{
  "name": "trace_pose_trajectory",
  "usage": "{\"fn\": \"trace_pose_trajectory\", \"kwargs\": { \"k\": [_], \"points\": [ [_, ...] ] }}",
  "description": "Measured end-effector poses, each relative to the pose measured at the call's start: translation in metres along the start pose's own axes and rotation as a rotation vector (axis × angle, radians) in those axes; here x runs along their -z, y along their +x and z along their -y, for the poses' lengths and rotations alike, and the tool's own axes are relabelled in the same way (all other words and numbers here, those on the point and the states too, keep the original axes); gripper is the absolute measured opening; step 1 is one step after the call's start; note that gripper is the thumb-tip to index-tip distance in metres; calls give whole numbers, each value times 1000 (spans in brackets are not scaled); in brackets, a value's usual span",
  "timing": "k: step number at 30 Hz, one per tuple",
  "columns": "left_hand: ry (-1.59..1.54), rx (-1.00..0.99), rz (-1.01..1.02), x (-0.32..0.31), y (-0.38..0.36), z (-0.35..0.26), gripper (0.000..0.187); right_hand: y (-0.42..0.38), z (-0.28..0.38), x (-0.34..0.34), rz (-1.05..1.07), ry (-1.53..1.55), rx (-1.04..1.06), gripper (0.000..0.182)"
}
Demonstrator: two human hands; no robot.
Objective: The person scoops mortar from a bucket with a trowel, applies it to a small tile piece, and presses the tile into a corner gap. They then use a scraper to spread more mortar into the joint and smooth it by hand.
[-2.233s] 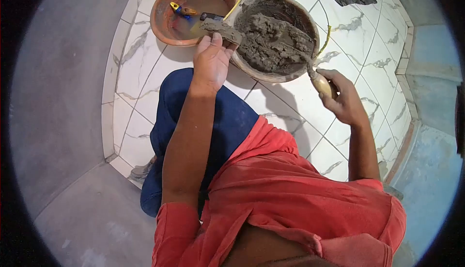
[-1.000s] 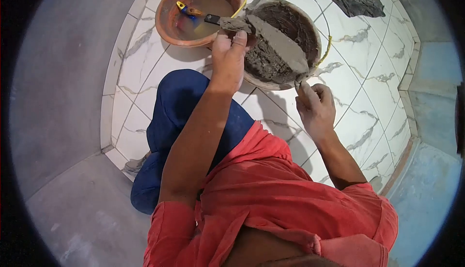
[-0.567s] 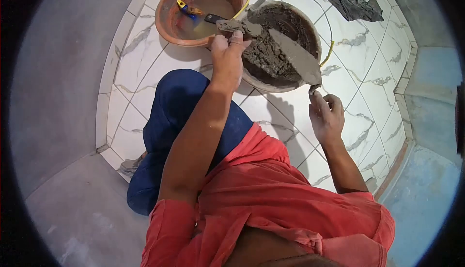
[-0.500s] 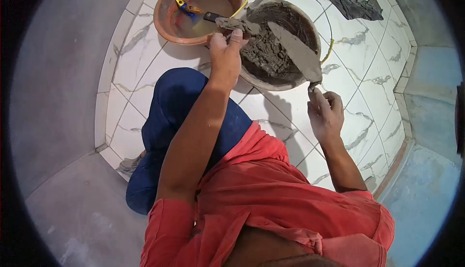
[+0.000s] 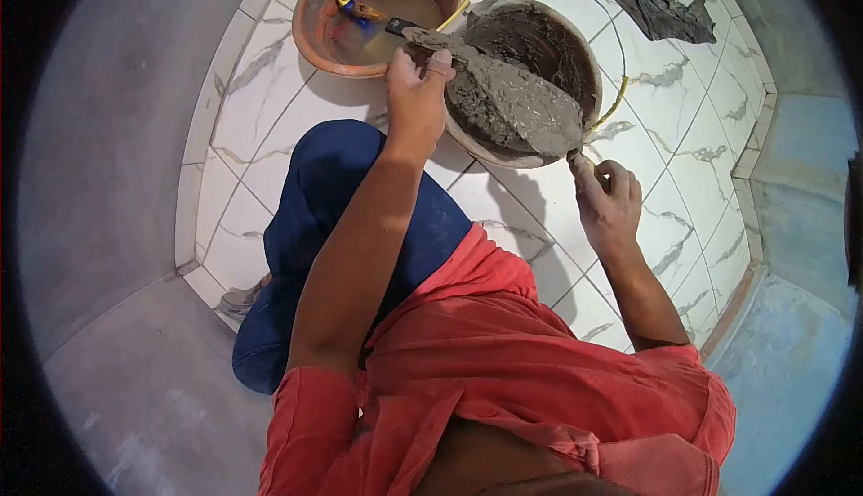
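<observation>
A round pan of grey mortar (image 5: 575,42) stands on the white marble-look tiles in front of my knee. My right hand (image 5: 607,204) grips the handle of a pointed trowel (image 5: 526,105), whose mortar-coated blade lies flat over the pan. My left hand (image 5: 415,91) holds a small putty knife (image 5: 422,37) at the pan's left rim, its blade caked with mortar and its dark handle pointing toward the orange basin.
An orange basin (image 5: 315,6) of murky water with a blue-and-yellow tool (image 5: 352,8) in it sits left of the pan. A dark rag (image 5: 661,10) lies at the back right. Bare grey floor (image 5: 99,136) borders the tiles on the left; a blue wall (image 5: 800,181) rises on the right.
The trowel blade has swung from scooping in the pan to lying flat over it, loaded with mortar. My left hand and putty knife stayed at the pan's left rim.
</observation>
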State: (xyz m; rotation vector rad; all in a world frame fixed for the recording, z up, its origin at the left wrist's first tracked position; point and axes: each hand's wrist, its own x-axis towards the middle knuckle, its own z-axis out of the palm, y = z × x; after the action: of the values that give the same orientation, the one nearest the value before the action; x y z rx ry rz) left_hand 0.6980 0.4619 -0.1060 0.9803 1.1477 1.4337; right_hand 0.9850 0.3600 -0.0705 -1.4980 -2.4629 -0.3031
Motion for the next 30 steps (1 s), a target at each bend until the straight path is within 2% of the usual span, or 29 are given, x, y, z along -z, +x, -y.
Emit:
{"fn": "trace_pose_trajectory", "kwargs": {
  "k": [2,6,8,12,15,18,21,23,24,26,30],
  "points": [
    [-65,60,-94,-3,0,-4,34,-2,-3,5,35,-63,-10,44],
    [-72,83,-108,3,3,-4,34,-6,-5,5,74,35,-103,46],
    [-41,62,-60,4,2,-1,34,1,5,11,9,169,-183,46],
    [-41,14,-31,0,-2,2,36,15,17,11,-38,296,-184,47],
    [-170,28,-48,3,-2,7,35,13,14,7,-11,246,-117,47],
    [-345,98,-116,5,-2,-2,34,4,8,8,76,208,-158,56],
    [-464,99,-53,8,0,-1,31,3,7,13,135,279,-288,56],
    [-571,106,8,6,-2,-2,31,10,12,20,95,482,-368,48],
    [-569,108,15,6,-2,-3,31,12,12,22,93,481,-375,48],
    [-654,146,97,5,-2,-5,33,16,12,24,123,669,-436,48],
    [-692,171,156,5,0,-5,36,18,3,23,128,698,-336,48]
  ]
}}
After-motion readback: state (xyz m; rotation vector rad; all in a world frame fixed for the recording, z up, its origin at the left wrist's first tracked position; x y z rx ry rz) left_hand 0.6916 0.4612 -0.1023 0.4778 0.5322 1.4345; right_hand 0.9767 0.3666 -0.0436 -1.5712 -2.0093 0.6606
